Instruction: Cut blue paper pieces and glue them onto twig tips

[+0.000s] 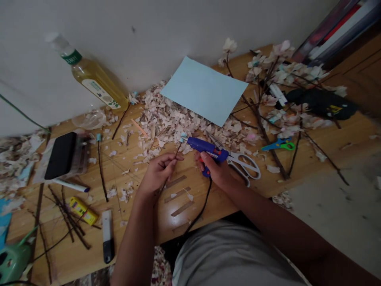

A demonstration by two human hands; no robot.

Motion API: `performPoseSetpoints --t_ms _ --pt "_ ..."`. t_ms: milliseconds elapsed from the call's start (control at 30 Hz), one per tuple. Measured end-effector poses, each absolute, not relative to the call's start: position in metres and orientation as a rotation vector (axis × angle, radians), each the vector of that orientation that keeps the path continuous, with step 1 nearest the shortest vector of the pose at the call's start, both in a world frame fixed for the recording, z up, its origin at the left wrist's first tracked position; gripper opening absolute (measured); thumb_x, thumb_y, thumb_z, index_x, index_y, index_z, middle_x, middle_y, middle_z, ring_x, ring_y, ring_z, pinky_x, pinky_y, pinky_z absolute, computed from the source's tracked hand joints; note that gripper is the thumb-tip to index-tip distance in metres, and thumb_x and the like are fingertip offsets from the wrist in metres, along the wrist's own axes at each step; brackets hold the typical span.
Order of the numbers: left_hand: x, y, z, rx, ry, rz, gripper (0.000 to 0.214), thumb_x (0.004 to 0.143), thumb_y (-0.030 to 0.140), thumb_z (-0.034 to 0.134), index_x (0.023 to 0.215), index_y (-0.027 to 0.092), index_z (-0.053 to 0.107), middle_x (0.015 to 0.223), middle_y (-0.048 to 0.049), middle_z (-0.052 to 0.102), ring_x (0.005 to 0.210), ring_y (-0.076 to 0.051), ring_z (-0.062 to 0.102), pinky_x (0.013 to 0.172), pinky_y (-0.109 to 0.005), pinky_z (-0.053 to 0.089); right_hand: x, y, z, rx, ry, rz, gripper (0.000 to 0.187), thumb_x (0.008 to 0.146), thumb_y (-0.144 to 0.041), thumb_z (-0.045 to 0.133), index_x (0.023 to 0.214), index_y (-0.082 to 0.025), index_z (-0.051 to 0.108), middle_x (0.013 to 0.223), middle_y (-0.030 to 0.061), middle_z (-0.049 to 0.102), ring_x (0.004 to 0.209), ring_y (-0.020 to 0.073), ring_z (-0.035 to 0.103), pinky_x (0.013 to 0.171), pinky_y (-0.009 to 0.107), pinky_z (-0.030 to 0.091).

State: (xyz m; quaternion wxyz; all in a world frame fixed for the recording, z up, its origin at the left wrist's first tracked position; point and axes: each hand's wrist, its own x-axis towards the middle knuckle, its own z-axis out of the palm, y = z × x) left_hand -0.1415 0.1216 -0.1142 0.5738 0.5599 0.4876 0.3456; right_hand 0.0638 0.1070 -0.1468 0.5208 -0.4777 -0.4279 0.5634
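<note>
My right hand [214, 170] is closed round the grip of a blue glue gun [205, 146], whose nozzle points left at the tip of a thin twig [177, 151]. My left hand [157, 171] pinches that twig, which carries a small pale blue piece at its top, right at the nozzle. The gun's black cord [200, 212] runs down toward my lap. Both hands rest over a low wooden table [139, 222], just in front of a heap of pale pink petal scraps [166, 119].
White scissors [244, 163] lie beside my right hand, green-blue scissors [279, 145] farther right. A light blue sheet [205, 90], flowered branches [282, 71], an oil bottle [92, 81], a black phone [61, 155], loose twigs [68, 218], a utility knife [107, 234] and a marker [71, 185] lie about.
</note>
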Motion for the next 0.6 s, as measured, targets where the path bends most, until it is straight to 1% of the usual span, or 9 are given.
performPoseSetpoints --t_ms 200,300,433,500,600 --pt "-0.145 0.1211 -0.1127 1.307 1.144 0.817 0.046 0.087 0.058 0.072 0.101 0.014 0.074 0.051 0.0063 0.045 0.038 -0.007 0.042 0.04 -0.018 0.03 0.0633 0.1085 -0.1418 -1.102 -1.023 1.366 0.05 0.085 -0.072 0.066 0.078 -0.022 0.067 0.054 -0.0032 0.054 0.048 0.0133 0.051 0.047 0.027 0.042" --pt "-0.1453 0.1206 -0.1115 1.337 1.14 0.825 0.047 0.087 0.059 0.071 0.102 0.015 0.074 0.051 0.0058 0.047 0.038 -0.007 0.042 0.04 -0.018 0.029 0.0642 0.1074 -0.1433 -1.116 -1.013 1.368 0.05 0.085 -0.072 0.066 0.078 -0.022 0.067 0.055 -0.0033 0.054 0.047 0.013 0.051 0.046 0.026 0.041" --pt "-0.1465 0.1217 -0.1128 1.34 1.153 0.819 0.049 0.088 0.062 0.07 0.1 0.014 0.075 0.048 0.0057 0.047 0.037 -0.008 0.041 0.041 -0.019 0.03 0.0651 0.1057 -0.1483 -1.105 -1.016 1.352 0.049 0.087 -0.072 0.063 0.081 -0.023 0.066 0.058 -0.0028 0.055 0.05 0.0143 0.052 0.049 0.028 0.043" --pt "-0.148 0.1226 -0.1146 1.328 1.167 0.835 0.05 0.088 0.061 0.07 0.101 0.013 0.074 0.047 0.0061 0.047 0.036 -0.008 0.04 0.041 -0.019 0.029 0.0649 0.1054 -0.1496 -1.081 -0.997 1.328 0.049 0.087 -0.073 0.062 0.081 -0.024 0.064 0.06 -0.0022 0.055 0.051 0.0146 0.051 0.049 0.029 0.043" --pt "-0.1503 0.1233 -0.1182 1.311 1.161 0.855 0.049 0.09 0.058 0.07 0.104 0.012 0.074 0.045 0.0064 0.047 0.036 -0.008 0.04 0.042 -0.02 0.03 0.0637 0.106 -0.1486 -1.023 -0.918 1.302 0.048 0.086 -0.072 0.063 0.08 -0.024 0.062 0.071 -0.0007 0.059 0.05 0.0125 0.048 0.049 0.029 0.042"
